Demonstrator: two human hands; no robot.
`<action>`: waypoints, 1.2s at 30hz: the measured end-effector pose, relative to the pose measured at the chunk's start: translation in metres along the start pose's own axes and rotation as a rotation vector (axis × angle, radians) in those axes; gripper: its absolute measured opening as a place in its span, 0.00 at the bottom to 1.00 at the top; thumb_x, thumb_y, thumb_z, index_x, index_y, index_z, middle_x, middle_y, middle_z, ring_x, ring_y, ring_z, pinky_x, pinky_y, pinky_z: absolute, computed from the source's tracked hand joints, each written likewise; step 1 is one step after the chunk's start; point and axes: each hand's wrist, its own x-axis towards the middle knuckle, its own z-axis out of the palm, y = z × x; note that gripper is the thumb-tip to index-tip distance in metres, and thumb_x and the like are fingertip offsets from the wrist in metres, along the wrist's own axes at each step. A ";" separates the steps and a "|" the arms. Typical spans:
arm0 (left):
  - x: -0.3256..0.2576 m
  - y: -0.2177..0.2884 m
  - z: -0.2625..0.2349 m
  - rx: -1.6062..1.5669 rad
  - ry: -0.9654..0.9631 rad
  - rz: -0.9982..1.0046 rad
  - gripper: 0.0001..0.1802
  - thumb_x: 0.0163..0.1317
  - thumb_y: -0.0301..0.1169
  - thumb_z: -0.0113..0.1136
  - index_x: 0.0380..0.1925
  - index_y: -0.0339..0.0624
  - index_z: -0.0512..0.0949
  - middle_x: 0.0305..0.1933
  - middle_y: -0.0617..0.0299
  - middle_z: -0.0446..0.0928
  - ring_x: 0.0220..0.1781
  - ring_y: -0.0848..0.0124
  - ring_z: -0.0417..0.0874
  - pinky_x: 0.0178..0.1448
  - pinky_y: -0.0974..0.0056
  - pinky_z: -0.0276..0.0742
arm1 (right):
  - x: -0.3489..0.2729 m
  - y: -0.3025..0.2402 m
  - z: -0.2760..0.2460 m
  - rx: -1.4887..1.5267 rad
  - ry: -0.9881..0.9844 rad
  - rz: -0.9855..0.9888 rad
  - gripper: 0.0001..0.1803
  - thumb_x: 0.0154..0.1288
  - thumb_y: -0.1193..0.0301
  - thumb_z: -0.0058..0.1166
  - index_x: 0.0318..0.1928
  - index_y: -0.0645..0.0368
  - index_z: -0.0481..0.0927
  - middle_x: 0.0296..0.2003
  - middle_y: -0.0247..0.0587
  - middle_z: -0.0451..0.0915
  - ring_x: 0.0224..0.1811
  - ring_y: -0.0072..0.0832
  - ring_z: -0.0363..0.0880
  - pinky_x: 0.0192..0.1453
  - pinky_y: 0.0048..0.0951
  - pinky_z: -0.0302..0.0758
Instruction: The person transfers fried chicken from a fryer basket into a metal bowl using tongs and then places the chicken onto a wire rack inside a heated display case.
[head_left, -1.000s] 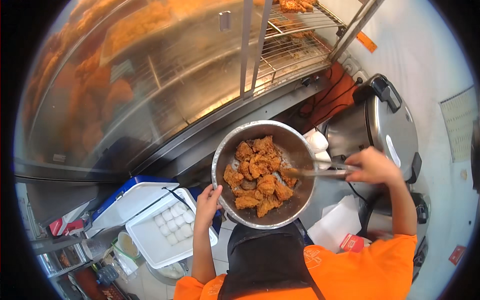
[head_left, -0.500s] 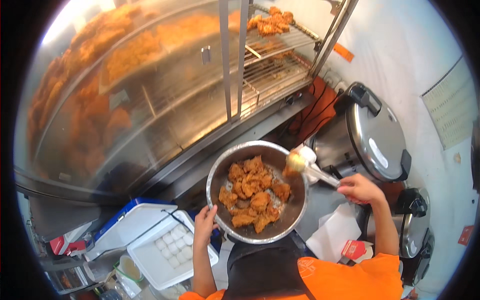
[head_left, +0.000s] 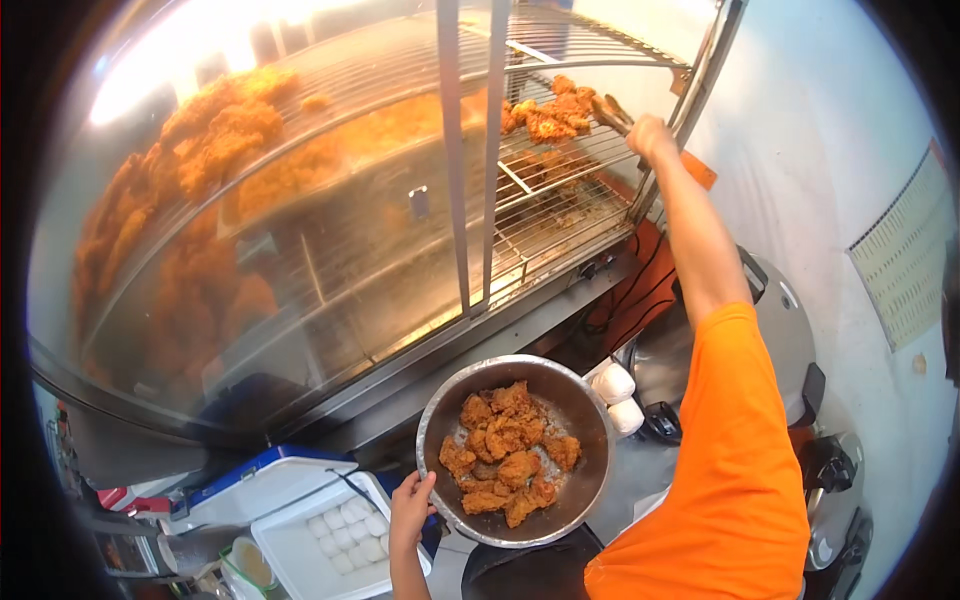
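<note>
Pieces of fried chicken (head_left: 503, 437) lie in a round metal bowl (head_left: 590, 512). The fingers of my left hand (head_left: 411, 503) are closed on the bowl's left rim. My right hand (head_left: 652, 140) is stretched up into the glass-sided food warmer (head_left: 470, 290) and grips a pair of tongs (head_left: 615, 115). The tongs' tips reach the right side of a small pile of fried chicken (head_left: 555, 112) on a wire rack (head_left: 610, 160). I cannot tell whether the tips are pinching a piece.
More fried chicken (head_left: 215, 130) fills the warmer's left part behind glass. Large steel cookers (head_left: 770, 320) stand on the right, with white wrapped rolls (head_left: 613, 382) beside them. At lower left an uncovered cooler box (head_left: 275, 540) holds white round packets (head_left: 345, 535). A metal post divides the warmer's front.
My right hand has swung the tongs up and away from the bowl to the chicken on the warmer's rack. The bowl, still in my left hand, sits lower in view.
</note>
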 end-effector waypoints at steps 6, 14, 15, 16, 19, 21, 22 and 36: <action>0.011 -0.005 0.009 -0.072 -0.036 0.025 0.23 0.59 0.42 0.60 0.48 0.38 0.75 0.27 0.70 0.74 0.27 0.83 0.71 0.27 0.75 0.66 | -0.096 0.081 -0.067 0.160 0.135 -0.457 0.19 0.53 0.59 0.56 0.29 0.67 0.78 0.13 0.44 0.73 0.18 0.33 0.72 0.25 0.35 0.68; 0.004 -0.002 0.001 -0.069 -0.048 0.051 0.21 0.59 0.43 0.60 0.45 0.38 0.76 0.26 0.71 0.72 0.28 0.82 0.72 0.28 0.74 0.67 | -0.365 0.069 -0.081 0.096 -0.996 -0.345 0.18 0.46 0.63 0.64 0.37 0.59 0.81 0.29 0.53 0.80 0.33 0.46 0.80 0.42 0.38 0.75; 0.004 0.000 0.001 -0.063 -0.052 0.056 0.21 0.59 0.43 0.60 0.45 0.38 0.76 0.26 0.71 0.72 0.28 0.82 0.72 0.28 0.74 0.67 | -0.380 0.070 -0.076 0.000 -1.017 -0.403 0.20 0.45 0.60 0.65 0.40 0.57 0.81 0.29 0.52 0.80 0.33 0.46 0.80 0.42 0.39 0.76; 0.004 0.000 0.002 -0.057 -0.055 0.060 0.22 0.58 0.43 0.60 0.45 0.38 0.76 0.26 0.71 0.71 0.29 0.82 0.72 0.28 0.74 0.67 | -0.395 0.071 -0.072 -0.135 -0.954 -0.505 0.21 0.45 0.60 0.65 0.41 0.54 0.81 0.29 0.49 0.81 0.32 0.45 0.80 0.39 0.40 0.76; 0.011 -0.007 -0.002 -0.060 -0.105 0.053 0.23 0.58 0.44 0.60 0.46 0.38 0.75 0.26 0.70 0.70 0.29 0.81 0.73 0.29 0.73 0.68 | -0.417 0.073 -0.045 -0.181 -0.837 -0.679 0.22 0.47 0.62 0.62 0.44 0.53 0.77 0.26 0.45 0.80 0.30 0.42 0.80 0.34 0.38 0.76; 0.013 -0.007 -0.006 -0.008 -0.125 0.042 0.25 0.59 0.46 0.58 0.49 0.40 0.74 0.31 0.69 0.73 0.33 0.80 0.73 0.37 0.67 0.73 | -0.425 0.078 -0.013 -0.175 -0.704 -0.797 0.22 0.48 0.63 0.61 0.45 0.52 0.75 0.25 0.43 0.79 0.29 0.41 0.80 0.32 0.37 0.76; 0.013 -0.007 -0.005 0.016 -0.135 0.036 0.25 0.60 0.47 0.57 0.50 0.41 0.73 0.33 0.68 0.75 0.35 0.79 0.73 0.41 0.64 0.75 | -0.426 0.078 0.002 -0.175 -0.731 -0.839 0.22 0.48 0.63 0.61 0.46 0.52 0.75 0.24 0.42 0.79 0.29 0.41 0.80 0.31 0.37 0.76; 0.013 -0.012 -0.005 -0.078 -0.088 0.029 0.23 0.59 0.44 0.59 0.48 0.38 0.74 0.29 0.66 0.75 0.27 0.80 0.74 0.31 0.73 0.73 | -0.274 0.101 -0.045 0.655 -0.333 -0.104 0.18 0.54 0.64 0.59 0.39 0.66 0.78 0.25 0.40 0.79 0.29 0.21 0.74 0.32 0.29 0.70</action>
